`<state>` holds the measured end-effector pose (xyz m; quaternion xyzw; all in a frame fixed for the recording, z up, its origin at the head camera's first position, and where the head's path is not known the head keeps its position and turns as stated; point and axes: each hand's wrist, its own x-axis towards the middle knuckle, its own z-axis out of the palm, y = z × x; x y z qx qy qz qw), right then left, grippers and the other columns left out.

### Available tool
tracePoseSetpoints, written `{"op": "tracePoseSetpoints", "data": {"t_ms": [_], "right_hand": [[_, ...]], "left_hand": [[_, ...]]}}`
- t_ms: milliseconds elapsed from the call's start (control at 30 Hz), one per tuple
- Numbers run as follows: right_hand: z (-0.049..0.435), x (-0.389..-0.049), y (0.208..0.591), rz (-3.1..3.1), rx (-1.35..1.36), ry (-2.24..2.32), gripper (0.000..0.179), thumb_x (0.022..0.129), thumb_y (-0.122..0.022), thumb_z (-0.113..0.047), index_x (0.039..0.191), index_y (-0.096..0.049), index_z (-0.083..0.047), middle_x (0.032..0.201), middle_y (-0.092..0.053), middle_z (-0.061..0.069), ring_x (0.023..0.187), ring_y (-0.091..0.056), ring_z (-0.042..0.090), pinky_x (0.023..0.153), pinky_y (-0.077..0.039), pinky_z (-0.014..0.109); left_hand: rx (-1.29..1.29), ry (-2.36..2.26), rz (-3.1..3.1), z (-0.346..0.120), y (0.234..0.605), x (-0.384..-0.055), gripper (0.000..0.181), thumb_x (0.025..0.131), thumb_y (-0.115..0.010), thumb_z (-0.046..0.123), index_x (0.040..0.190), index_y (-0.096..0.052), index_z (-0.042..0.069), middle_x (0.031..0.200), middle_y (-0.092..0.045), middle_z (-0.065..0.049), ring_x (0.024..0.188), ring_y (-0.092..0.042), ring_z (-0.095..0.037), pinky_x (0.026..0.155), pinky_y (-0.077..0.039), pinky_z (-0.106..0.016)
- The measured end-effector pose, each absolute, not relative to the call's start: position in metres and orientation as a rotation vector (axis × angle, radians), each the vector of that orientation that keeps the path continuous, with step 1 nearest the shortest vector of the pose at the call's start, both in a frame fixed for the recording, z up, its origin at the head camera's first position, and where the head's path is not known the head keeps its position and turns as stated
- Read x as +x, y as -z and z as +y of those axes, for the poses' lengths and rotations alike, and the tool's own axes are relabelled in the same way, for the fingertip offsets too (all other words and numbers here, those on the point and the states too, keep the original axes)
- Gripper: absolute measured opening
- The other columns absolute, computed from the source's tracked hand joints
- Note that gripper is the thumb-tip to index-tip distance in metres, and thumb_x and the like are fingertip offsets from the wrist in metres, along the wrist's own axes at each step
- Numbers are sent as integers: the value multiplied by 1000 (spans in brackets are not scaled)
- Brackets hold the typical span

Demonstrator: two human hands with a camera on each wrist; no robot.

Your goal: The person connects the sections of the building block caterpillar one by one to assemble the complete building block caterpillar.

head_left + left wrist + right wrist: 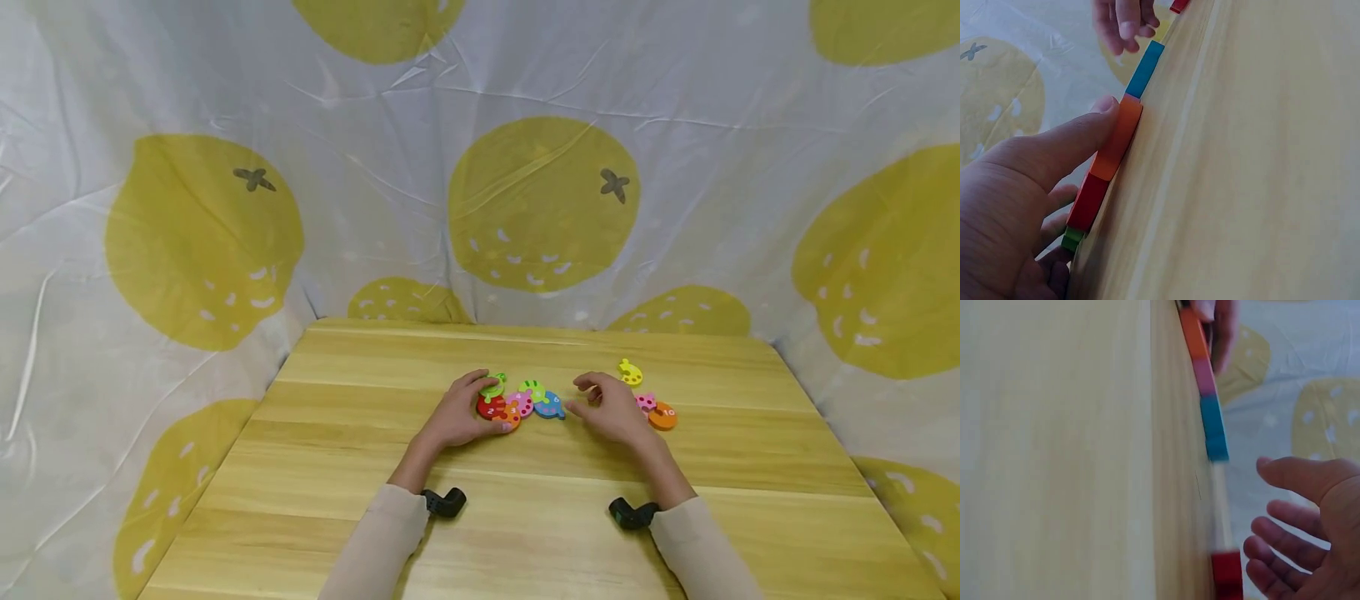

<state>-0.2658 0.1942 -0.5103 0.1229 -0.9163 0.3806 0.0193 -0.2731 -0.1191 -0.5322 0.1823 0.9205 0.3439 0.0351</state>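
My left hand (456,414) holds the left end of a chain of joined, numbered puzzle pieces lying flat on the table. Its thumb presses the edge of the orange piece (1119,140), while its fingers reach round the far side by the green piece (492,388). Between these sits a red piece (491,407) marked 2. Pink (520,405), lime (533,390) and blue (550,406) pieces continue the chain rightward. Just right of the blue piece, my right hand (611,410) hovers with loosely bent, parted fingers and nothing in them.
Beyond the right hand lies a yellow piece (631,373). A pink piece (646,402) and an orange piece (662,416) marked 10 are beside that hand. The wooden table (525,533) meets a lemon-print cloth (375,167) at the back and sides.
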Motion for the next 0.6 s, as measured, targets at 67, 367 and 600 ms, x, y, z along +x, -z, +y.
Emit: {"op": "tracePoseSetpoints", "data": {"t_ms": [67, 367, 600], "right_hand": [[207, -264, 507, -2817, 361, -1167, 44, 91, -80, -27, 126, -68, -2, 119, -71, 15, 99, -66, 28, 88, -57, 47], [259, -270, 496, -2830, 273, -1093, 43, 94, -76, -25, 127, -67, 1, 119, -70, 20, 100, -65, 33, 85, -56, 46], [281, -284, 494, -2903, 214, -1052, 49, 95, -74, -26, 133, -61, 1, 129, -65, 23, 113, -61, 40, 93, -56, 55]], "left_hand": [[564, -1058, 2823, -119, 531, -273, 89, 75, -86, 59, 149, -54, 22, 165, -36, -4, 154, -31, -32, 121, -35, -56], [590, -1106, 2803, -118, 527, -271, 88, 76, -86, 55, 149, -55, 16, 165, -37, -7, 153, -31, -34, 120, -35, -59], [603, -1125, 2790, -121, 529, -271, 88, 78, -83, 52, 152, -52, 19, 168, -33, -6, 156, -27, -33, 121, -33, -60]]}}
